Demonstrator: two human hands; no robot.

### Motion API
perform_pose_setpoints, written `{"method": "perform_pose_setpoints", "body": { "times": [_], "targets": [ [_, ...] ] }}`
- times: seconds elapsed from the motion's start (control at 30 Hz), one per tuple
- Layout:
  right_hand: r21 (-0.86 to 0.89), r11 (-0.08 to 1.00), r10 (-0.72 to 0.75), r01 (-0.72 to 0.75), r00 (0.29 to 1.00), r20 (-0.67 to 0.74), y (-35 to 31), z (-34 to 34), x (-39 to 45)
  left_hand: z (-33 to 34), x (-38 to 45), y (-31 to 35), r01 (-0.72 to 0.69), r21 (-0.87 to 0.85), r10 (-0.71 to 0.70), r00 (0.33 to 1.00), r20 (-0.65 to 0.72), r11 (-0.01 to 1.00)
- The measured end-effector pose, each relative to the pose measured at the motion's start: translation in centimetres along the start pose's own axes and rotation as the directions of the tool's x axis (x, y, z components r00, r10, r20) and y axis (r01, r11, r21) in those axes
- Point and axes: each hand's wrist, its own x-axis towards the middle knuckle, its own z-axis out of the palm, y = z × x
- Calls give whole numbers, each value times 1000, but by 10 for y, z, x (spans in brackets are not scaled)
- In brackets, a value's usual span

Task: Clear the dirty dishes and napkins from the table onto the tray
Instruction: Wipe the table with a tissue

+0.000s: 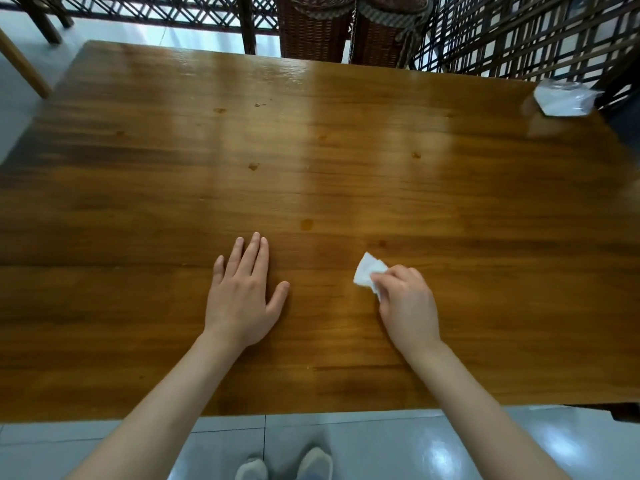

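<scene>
My right hand (407, 303) grips a small crumpled white napkin (366, 273) against the wooden table (311, 150), in the near right half. The napkin sticks out to the upper left of my curled fingers. My left hand (242, 292) lies flat on the table, fingers straight, about a hand's width left of the napkin, holding nothing. No dishes and no tray are in view.
A white tissue pack in clear plastic (562, 98) lies at the table's far right corner. Several small wet spots (306, 223) mark the tabletop. Wicker chair backs (346, 29) and lattice screens stand behind the far edge. The tiled floor and my feet show below the near edge.
</scene>
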Motion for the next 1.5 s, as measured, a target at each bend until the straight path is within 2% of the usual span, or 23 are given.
{"method": "perform_pose_setpoints", "body": {
  "times": [0.2,0.27,0.43,0.53,0.6,0.73,0.83,1.03,1.27,1.5],
  "targets": [
    [-5,976,217,-219,970,-107,19,8,60,-1,-1,2,22,-16,-22,1000,3,1000],
    [24,968,250,-249,962,-110,11,14,75,0,0,2,29,-17,-29,1000,3,999],
    [95,995,17,-16,1000,-15,-35,32,71,-2,2,4,52,-30,-52,999,0,998],
    [110,993,-35,34,999,3,-38,31,68,-3,1,4,60,-27,-60,998,-4,998],
    [88,996,-15,13,1000,14,-30,28,73,-3,0,4,61,-30,-61,998,-3,998],
    [95,984,156,-153,987,-28,-29,27,100,-2,1,3,68,-47,-68,998,-6,997],
    [110,981,165,-163,986,-11,-34,28,107,-1,2,4,71,-65,-72,997,-14,995],
    [151,987,54,-52,998,-12,-44,28,112,-17,15,-3,78,-231,-92,994,-50,970],
    [130,992,-23,10,995,99,-87,47,120,-32,70,-34,114,-123,-124,990,-73,986],
    [150,986,-97,74,983,155,-88,42,108,-24,87,-41,105,-93,-108,994,-34,990]
  ]
}}
